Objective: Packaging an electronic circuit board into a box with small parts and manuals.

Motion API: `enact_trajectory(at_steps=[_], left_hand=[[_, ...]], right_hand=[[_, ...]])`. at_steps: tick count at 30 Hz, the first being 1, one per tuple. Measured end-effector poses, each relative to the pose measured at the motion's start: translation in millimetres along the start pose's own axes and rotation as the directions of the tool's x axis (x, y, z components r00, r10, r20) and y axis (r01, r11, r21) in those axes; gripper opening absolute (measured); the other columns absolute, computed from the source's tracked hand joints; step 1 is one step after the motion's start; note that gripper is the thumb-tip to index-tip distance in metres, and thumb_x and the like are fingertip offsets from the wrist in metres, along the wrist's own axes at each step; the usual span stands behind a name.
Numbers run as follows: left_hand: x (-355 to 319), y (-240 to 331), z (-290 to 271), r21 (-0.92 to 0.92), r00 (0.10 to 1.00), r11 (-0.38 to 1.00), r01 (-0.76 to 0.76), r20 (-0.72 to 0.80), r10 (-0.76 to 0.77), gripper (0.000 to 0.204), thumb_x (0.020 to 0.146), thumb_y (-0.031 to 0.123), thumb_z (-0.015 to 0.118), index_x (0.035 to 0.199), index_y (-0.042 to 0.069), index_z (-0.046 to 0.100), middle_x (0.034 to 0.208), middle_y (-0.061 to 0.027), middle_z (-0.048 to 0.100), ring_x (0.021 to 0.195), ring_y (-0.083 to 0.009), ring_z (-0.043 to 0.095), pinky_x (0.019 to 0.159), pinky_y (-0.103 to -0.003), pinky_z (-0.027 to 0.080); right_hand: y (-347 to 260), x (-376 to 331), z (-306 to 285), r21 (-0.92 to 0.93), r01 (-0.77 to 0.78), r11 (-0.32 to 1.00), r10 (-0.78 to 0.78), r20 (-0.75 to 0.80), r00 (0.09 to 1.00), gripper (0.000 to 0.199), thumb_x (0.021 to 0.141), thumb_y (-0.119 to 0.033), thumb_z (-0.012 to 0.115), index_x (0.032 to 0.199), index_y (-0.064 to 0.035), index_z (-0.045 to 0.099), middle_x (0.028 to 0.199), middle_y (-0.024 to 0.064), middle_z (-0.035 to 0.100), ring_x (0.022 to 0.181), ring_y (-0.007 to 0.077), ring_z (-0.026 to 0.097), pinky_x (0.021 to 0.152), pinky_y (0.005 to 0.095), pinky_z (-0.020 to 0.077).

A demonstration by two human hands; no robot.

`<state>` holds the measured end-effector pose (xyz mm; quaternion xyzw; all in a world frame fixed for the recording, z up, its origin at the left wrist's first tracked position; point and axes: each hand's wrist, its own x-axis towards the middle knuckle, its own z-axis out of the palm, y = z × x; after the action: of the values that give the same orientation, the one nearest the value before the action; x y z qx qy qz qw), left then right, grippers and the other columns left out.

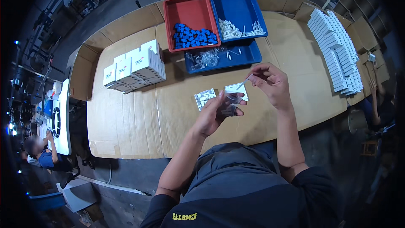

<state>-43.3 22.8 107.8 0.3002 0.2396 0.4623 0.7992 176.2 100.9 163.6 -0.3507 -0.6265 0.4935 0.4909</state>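
Both hands clamp: left grip (221, 109) on clear bag (231, 100), right grip (270, 82) pinching white piece (245, 82) above.

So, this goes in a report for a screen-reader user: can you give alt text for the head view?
Seen from above, the left hand holds a small clear bag while the right hand pinches a small white piece over a cardboard-covered table. Behind are a red tray of blue parts, a blue tray of white parts, and stacked white boxes.
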Motion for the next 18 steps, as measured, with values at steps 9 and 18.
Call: enact_trajectory(at_steps=[9,18], left_hand=[[-2.3,-2.3,0.6,-0.120,0.998,0.993,0.021,-0.058,-0.028,0.060,0.109,0.051,0.045,0.140,0.000,0.054,0.125,-0.0190,0.070,0.106,-0.0282,0.071,0.099,-0.043,0.055],[-10.7,-2.1,-8.8,-0.112,0.994,0.994,-0.016,-0.108,0.004,0.052,0.107,0.047,0.054,0.127,0.000,0.062,0.117,-0.0168,0.073,0.107,-0.0272,0.072,0.096,-0.042,0.058]], right_hand=[[-1.5,9.9,20.0,-0.194,-0.005,0.981,0.086,0.413,0.907,0.008,0.087,-0.002,0.079,0.095,-0.0031,0.076,0.096,0.0020,0.073,0.085,0.0104,0.063,0.081,0.0268,0.0496],[7.3,21.6,35.1,-0.227,-0.070,0.971,0.196,0.600,0.776,0.013,0.090,-0.001,0.070,0.101,0.0010,0.076,0.119,0.0089,0.071,0.101,0.0149,0.067,0.090,0.0311,0.0534]])
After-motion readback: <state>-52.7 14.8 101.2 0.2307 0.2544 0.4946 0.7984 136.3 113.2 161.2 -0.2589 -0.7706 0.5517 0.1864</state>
